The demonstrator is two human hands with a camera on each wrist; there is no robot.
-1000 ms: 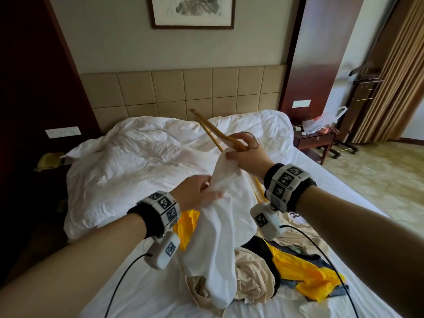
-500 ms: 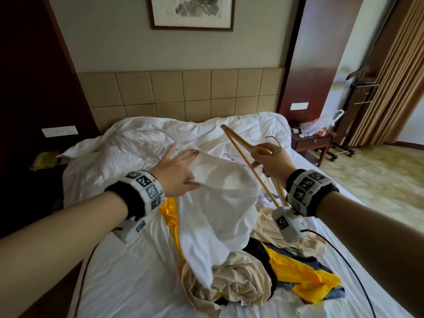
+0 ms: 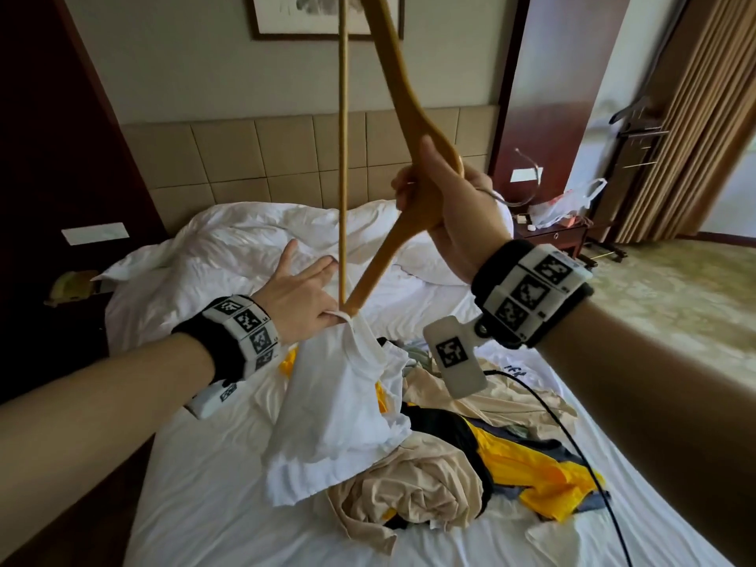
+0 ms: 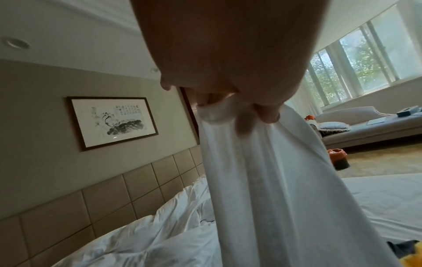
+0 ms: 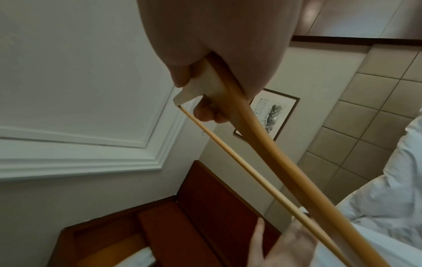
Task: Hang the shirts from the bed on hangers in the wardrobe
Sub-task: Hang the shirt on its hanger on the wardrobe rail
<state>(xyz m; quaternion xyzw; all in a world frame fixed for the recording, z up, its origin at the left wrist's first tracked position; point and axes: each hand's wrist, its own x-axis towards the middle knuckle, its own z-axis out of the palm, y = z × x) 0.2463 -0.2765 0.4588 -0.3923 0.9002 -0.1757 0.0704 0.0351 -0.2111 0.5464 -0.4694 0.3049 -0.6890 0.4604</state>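
**Hanger tip meets the collar of the white shirt**

The bed [image 3: 212, 497], spread with a white sheet, fills the lower part of the head view, with a rumpled white duvet [image 3: 229, 247] heaped against the padded headboard [image 3: 262, 161]. On the sheet lies a pile of shirts [image 3: 462, 468] in beige, yellow and dark cloth. The white shirt [image 3: 339, 403] is lifted by its neck above that pile, its body hanging down onto the pile and the sheet. The wooden hanger [image 3: 413, 112] stands nearly on end, one arm running up out of view, its thin crossbar upright, its lower tip at the shirt's collar. The right hand [image 3: 458, 206] is wrapped around the hanger's middle near the metal hook [image 3: 527, 186], fingers curled tight on the wood. The left hand [image 3: 298, 296] pinches the collar between thumb and curled fingers, as the left wrist view shows, while two fingers stretch out straight just beside the crossbar.
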